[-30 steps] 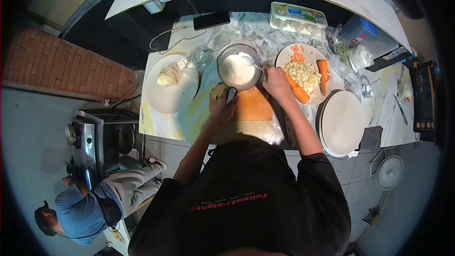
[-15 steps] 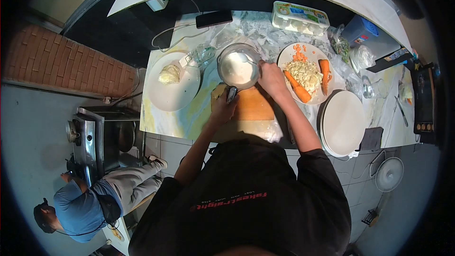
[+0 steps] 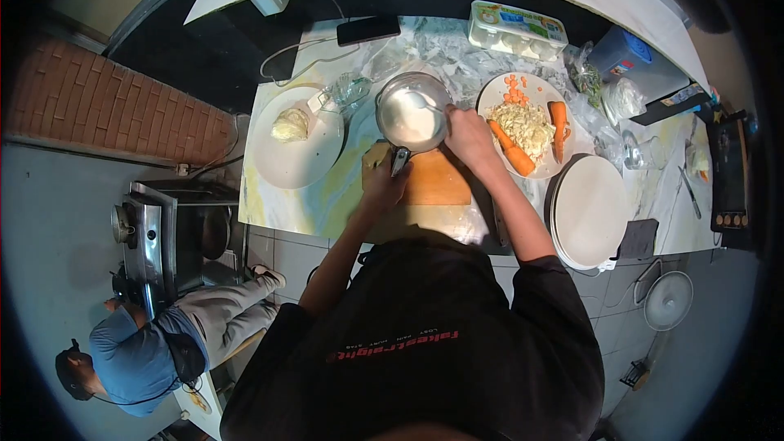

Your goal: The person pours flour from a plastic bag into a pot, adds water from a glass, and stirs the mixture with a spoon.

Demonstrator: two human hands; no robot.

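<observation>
A metal saucepan [image 3: 412, 80] with a white, milky mixture inside is over the counter, just beyond the wooden cutting board [image 3: 438, 180]. My left hand [image 3: 382, 184] is closed around its dark handle. My right hand [image 3: 469, 140] is closed on a spoon [image 3: 426, 105], whose bowl end sits in the mixture. Beside my right forearm is a plate [image 3: 488, 100] with chopped pale vegetable, diced carrot and carrot pieces. To the left, another plate [image 3: 282, 173] bears a pale chunk of what looks like cabbage [image 3: 291, 125].
Stacked plates [image 3: 590, 212] stand at the front right. An egg carton [image 3: 518, 31] and a phone [image 3: 368, 30] lie along the back. A knife [image 3: 691, 193] rests at far right. Another person [image 3: 143, 355] is at the stove [image 3: 155, 237] on the left.
Almost nothing differs. The view has shifted very slightly; both hands keep their hold on the saucepan handle and the spoon.
</observation>
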